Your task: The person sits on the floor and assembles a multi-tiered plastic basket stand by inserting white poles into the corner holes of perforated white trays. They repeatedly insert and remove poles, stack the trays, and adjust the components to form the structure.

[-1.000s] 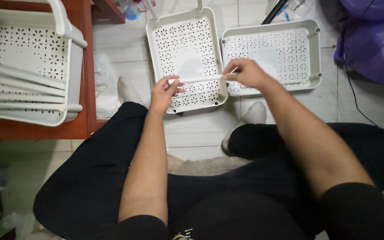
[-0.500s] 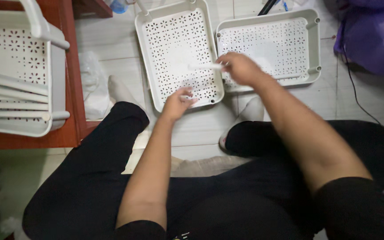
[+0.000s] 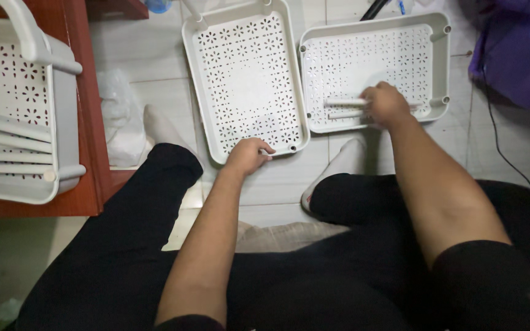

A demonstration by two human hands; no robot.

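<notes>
Hands apart, left hand [image 3: 249,155] curled on tray rim [image 3: 259,153], right hand [image 3: 386,104] blurred, gripping white rods [image 3: 343,102]

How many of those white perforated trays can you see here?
3. One tray on the floor by the left hand; a second floor tray under the right hand; a third tray on the red table, partly cut off. Others may lie outside view.

You have a crumpled clear plastic bag [image 3: 119,116] on the floor tiles left of the trays. A bulging purple bag [image 3: 519,52] sits at your far right
</notes>
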